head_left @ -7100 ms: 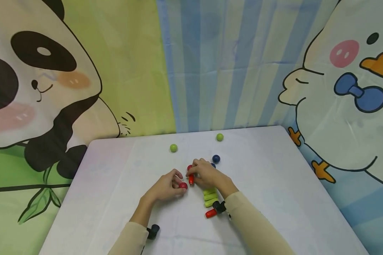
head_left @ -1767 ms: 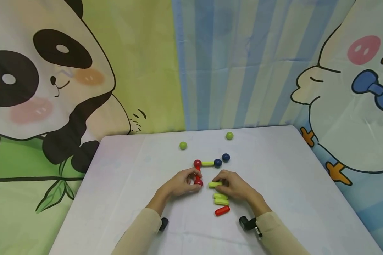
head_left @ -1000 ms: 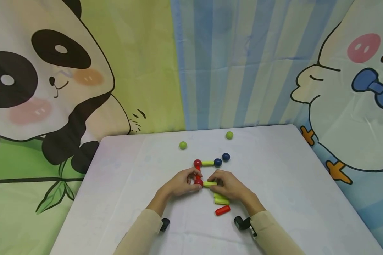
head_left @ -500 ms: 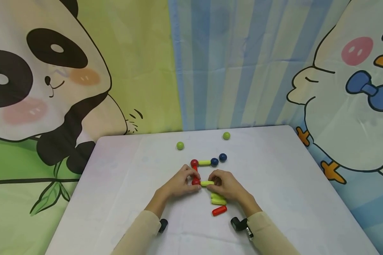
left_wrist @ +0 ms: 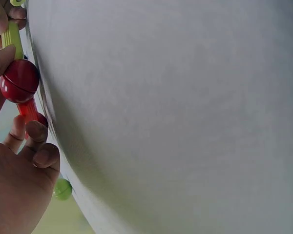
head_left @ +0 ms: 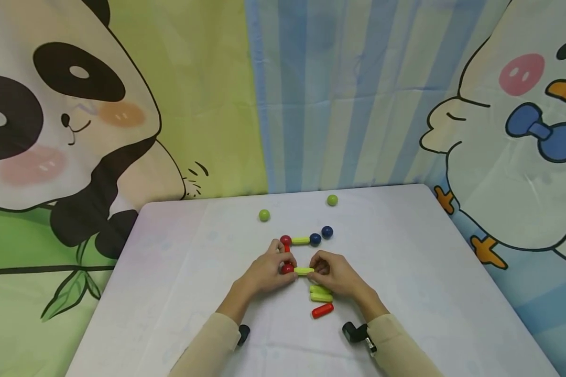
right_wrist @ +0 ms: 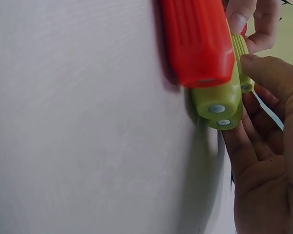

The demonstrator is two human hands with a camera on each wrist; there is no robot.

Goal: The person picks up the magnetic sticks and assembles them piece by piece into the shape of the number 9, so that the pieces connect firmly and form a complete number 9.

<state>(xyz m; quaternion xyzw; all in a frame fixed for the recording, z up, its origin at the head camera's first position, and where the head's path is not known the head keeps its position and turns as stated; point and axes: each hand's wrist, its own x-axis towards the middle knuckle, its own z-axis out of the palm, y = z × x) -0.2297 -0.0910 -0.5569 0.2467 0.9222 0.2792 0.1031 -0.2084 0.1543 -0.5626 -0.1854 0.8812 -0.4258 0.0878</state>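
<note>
My left hand (head_left: 263, 271) pinches the near red ball (head_left: 287, 268) between thumb and fingers; the ball shows large in the left wrist view. From it a red magnetic rod (head_left: 286, 249) runs back to a second red ball (head_left: 285, 240). A yellow-green magnetic rod (head_left: 301, 241) links that far ball to a dark blue ball (head_left: 315, 240). My right hand (head_left: 340, 276) pinches the right end of another yellow-green rod (head_left: 304, 271), whose left end meets the near red ball. In the right wrist view, metal discs show on the rod ends.
Just in front of my right hand lie yellow-green rods (head_left: 321, 297) side by side, with a loose red rod (head_left: 323, 310) nearer me. A loose blue ball (head_left: 327, 232) sits beside the linked one. Two green balls (head_left: 264, 215) stand apart toward the white table's (head_left: 193, 241) back edge.
The red rod and far yellow-green rod have become linked with balls. Lately my right hand brought another yellow-green rod left against the near red ball; my left hand kept hold of that ball.
</note>
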